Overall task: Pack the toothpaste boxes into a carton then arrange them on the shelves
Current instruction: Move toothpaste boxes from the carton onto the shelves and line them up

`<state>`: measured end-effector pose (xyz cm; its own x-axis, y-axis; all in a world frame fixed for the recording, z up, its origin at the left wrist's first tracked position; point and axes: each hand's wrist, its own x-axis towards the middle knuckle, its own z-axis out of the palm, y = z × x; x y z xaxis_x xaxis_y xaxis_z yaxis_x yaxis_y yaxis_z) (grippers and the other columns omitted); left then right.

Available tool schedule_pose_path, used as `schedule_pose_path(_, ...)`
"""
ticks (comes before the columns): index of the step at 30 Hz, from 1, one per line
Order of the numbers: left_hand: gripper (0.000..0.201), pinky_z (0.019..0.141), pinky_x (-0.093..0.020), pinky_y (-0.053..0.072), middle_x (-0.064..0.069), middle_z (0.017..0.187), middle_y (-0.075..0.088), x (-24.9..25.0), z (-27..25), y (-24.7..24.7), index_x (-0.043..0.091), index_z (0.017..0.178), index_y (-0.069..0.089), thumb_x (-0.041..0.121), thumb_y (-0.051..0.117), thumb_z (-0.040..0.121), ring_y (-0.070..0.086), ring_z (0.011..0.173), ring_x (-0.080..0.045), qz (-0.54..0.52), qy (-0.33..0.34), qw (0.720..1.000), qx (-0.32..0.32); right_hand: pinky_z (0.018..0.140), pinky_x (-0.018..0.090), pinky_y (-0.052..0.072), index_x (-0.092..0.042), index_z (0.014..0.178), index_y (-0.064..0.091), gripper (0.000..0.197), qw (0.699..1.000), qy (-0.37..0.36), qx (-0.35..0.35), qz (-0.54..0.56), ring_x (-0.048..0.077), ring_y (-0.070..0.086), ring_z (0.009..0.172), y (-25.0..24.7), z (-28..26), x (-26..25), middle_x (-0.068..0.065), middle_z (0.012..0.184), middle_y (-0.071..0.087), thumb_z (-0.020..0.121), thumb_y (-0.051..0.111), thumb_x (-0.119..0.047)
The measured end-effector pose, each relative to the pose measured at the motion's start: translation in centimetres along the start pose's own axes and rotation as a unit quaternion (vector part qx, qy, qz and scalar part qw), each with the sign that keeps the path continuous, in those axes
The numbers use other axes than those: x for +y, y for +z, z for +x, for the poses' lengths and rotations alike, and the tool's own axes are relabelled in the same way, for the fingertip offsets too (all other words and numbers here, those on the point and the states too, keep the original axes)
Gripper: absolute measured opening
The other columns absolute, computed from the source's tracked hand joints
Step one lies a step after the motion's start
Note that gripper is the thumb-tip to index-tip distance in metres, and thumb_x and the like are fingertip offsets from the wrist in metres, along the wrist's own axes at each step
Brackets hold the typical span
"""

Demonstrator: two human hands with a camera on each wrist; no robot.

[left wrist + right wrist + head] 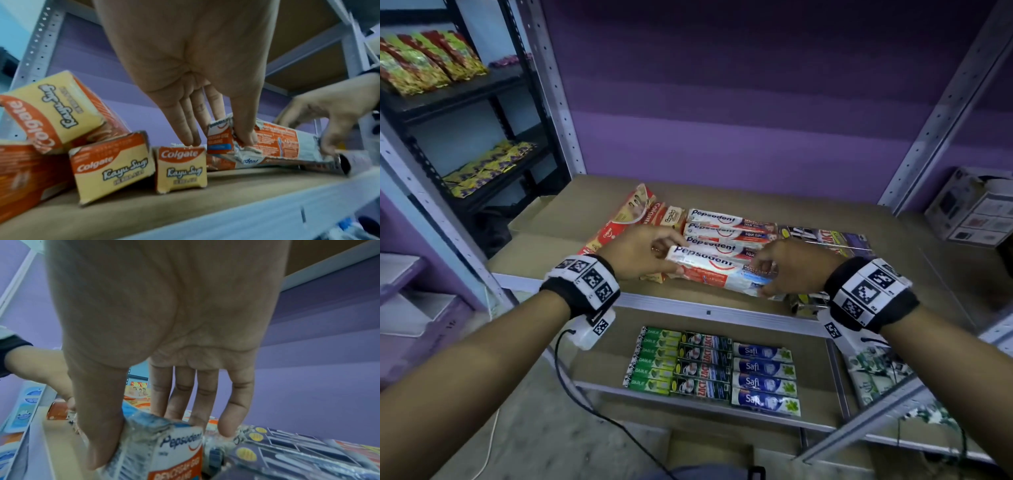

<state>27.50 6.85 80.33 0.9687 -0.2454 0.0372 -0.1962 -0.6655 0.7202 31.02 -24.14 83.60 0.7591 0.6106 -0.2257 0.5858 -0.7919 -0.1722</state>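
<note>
Both hands pinching one Pepsodent box at opposite ends: my left hand taking torn near-left flap, my right hand clamping thumb and fingers on other end. Box hovering just above front edge of upper shelf, beside Pepsodent row and Colgate boxes. Judging it light, thin card, easily crushed, ends already frayed; am favouring long side panels over flaps.
</note>
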Motion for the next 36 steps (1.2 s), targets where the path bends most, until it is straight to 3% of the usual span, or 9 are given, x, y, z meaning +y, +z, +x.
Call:
schedule_pose_path(4, 0.046, 0.097, -0.038, 0.051, 0.015, 0.118, 0.067, -0.1, -0.7, 1.2, 0.042, 0.120, 0.062, 0.048, 0.078, 0.077, 0.061, 0.108, -0.007, 0.143, 0.028, 0.989, -0.037, 0.086, 0.039, 0.053, -0.025, 0.116, 0.065, 0.042, 0.999, 0.012, -0.017, -0.027, 0.017, 0.059, 0.098, 1.2, -0.2, -0.1, -0.005, 0.113, 0.062, 0.080, 0.075, -0.044)
schedule_pose_path(7, 0.047, 0.093, -0.034, 0.054, 0.014, 0.122, 0.067, -0.2, -1.1, 1.7, 0.040, 0.125, 0.060, 0.043, 0.076, 0.081, 0.061, 0.105, -0.003, 0.171, 0.050, 0.983, -0.042, 0.085, 0.038, 0.053, -0.027, 0.123, 0.062, 0.047, 0.999, 0.019, -0.025, -0.034, 0.015, 0.057, 0.098, 1.9, -0.5, 0.0, -0.005, 0.117, 0.060, 0.081, 0.074, -0.046)
schedule_pose_path(11, 0.045, 0.100, -0.027, 0.048, 0.017, 0.129, 0.062, -0.1, -1.2, 1.7, 0.037, 0.125, 0.064, 0.038, 0.076, 0.082, 0.056, 0.114, 0.003, 0.164, 0.103, 0.980, -0.041, 0.085, 0.030, 0.050, -0.027, 0.128, 0.059, 0.052, 1.000, -0.020, 0.007, 0.007, 0.012, 0.055, 0.099, 2.2, -1.1, 0.0, -0.005, 0.118, 0.059, 0.080, 0.078, -0.034)
schedule_pose_path(15, 0.029, 0.097, -0.036, 0.051, 0.017, 0.117, 0.067, 0.7, -0.5, 1.7, 0.037, 0.110, 0.074, 0.043, 0.074, 0.082, 0.060, 0.108, -0.001, 0.149, 0.119, 0.980, -0.055, 0.084, 0.030, 0.048, -0.025, 0.114, 0.065, 0.038, 0.993, -0.094, 0.036, 0.056, 0.016, 0.054, 0.097, 2.2, -1.3, -0.3, -0.002, 0.108, 0.058, 0.080, 0.081, -0.021)
schedule_pose_path(19, 0.023, 0.093, -0.037, 0.052, 0.017, 0.110, 0.068, 1.3, 0.3, 1.8, 0.035, 0.100, 0.078, 0.044, 0.077, 0.079, 0.061, 0.102, -0.001, 0.169, 0.100, 0.978, -0.070, 0.081, 0.030, 0.050, -0.022, 0.107, 0.072, 0.028, 0.995, -0.083, 0.002, 0.053, 0.016, 0.057, 0.088, 1.5, -0.4, -0.8, -0.002, 0.097, 0.064, 0.080, 0.080, -0.023)
schedule_pose_path(23, 0.021, 0.094, -0.035, 0.052, 0.014, 0.108, 0.070, 1.7, 0.6, 2.0, 0.030, 0.096, 0.079, 0.039, 0.080, 0.077, 0.061, 0.100, -0.001, 0.171, 0.082, 0.979, -0.073, 0.082, 0.023, 0.051, -0.031, 0.097, 0.075, 0.011, 0.995, -0.070, -0.016, 0.074, -0.001, 0.063, 0.085, -0.4, 1.9, -0.8, -0.019, 0.092, 0.071, 0.089, 0.069, -0.036)
schedule_pose_path(26, 0.020, 0.091, -0.035, 0.053, 0.012, 0.105, 0.072, 2.1, 0.8, 2.0, 0.030, 0.095, 0.080, 0.037, 0.082, 0.076, 0.063, 0.098, -0.004, 0.172, 0.066, 0.980, -0.070, 0.090, 0.025, 0.044, -0.031, 0.115, 0.069, 0.025, 0.998, -0.047, 0.029, 0.020, 0.002, 0.058, 0.095, -1.5, 5.0, 0.0, -0.015, 0.113, 0.067, 0.094, 0.059, -0.042)
schedule_pose_path(31, 0.018, 0.086, -0.033, 0.055, 0.012, 0.096, 0.072, 2.5, 0.8, 2.3, 0.028, 0.092, 0.081, 0.034, 0.083, 0.075, 0.063, 0.091, -0.004, 0.177, 0.046, 0.981, -0.063, 0.106, 0.030, 0.033, -0.033, 0.146, 0.044, 0.050, 0.998, 0.066, 0.014, -0.006, 0.022, 0.043, 0.137, -2.3, 10.7, 1.5, -0.002, 0.153, 0.042, 0.098, 0.054, -0.042)
schedule_pose_path(36, 0.017, 0.085, -0.028, 0.053, 0.012, 0.096, 0.072, 2.7, 0.6, 2.4, 0.028, 0.091, 0.081, 0.032, 0.084, 0.075, 0.063, 0.091, -0.005, 0.175, 0.037, 0.982, -0.063, 0.116, 0.034, 0.025, -0.028, 0.154, 0.031, 0.060, 0.992, 0.126, -0.020, 0.007, 0.024, 0.032, 0.145, -1.6, 13.7, 2.4, 0.001, 0.159, 0.031, 0.099, 0.054, -0.039)
